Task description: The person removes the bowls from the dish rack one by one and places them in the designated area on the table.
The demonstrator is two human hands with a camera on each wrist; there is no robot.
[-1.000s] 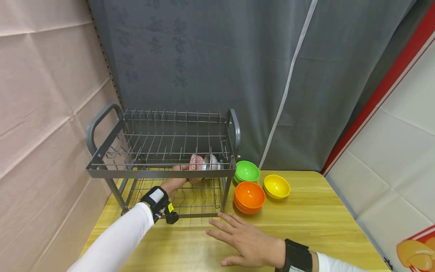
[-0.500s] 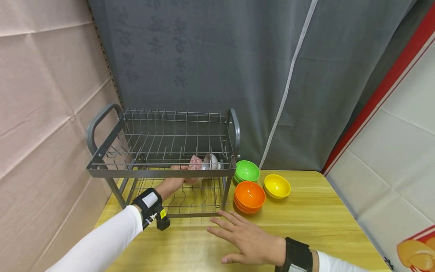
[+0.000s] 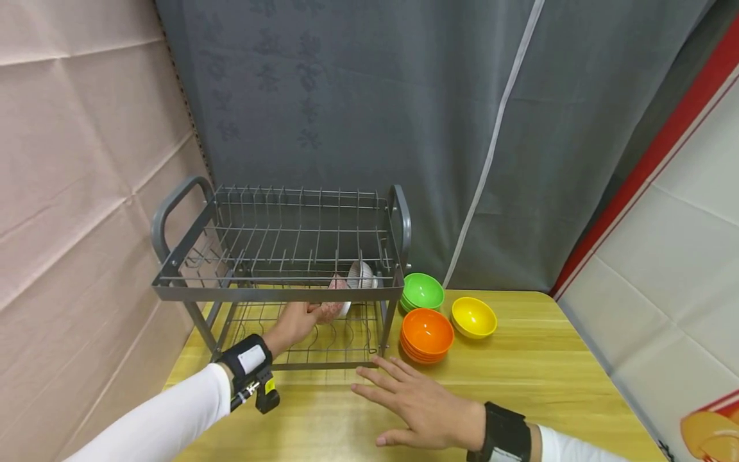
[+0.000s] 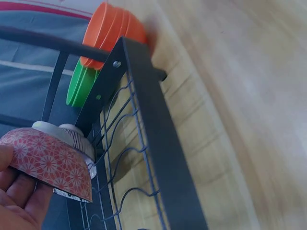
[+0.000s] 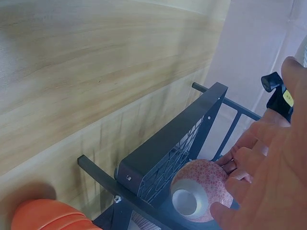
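My left hand [image 3: 291, 326] reaches into the lower tier of the grey two-tier dish rack [image 3: 277, 295] and pinches a pink patterned bowl [image 3: 331, 309] by its rim. In the left wrist view the pink bowl is tipped on its side, its flower pattern facing the camera and its inside hidden. Behind it on the right of the lower tier stands a white ribbed bowl [image 3: 360, 274], partly covered by the rack's wires. My right hand [image 3: 412, 404] holds nothing, fingers spread over the table in front of the rack.
Right of the rack stand stacked orange bowls [image 3: 426, 333], green bowls [image 3: 422, 292] behind them, and a yellow bowl [image 3: 474, 317]. The wooden table [image 3: 519, 372] runs up to a grey curtain [image 3: 346, 115] behind. A pink cloth wall [image 3: 86, 192] borders the rack's left.
My left hand has drawn back and down towards the rack's front with the pink bowl, which has come away from the white bowl and tilted. The right hand stays nearly still.
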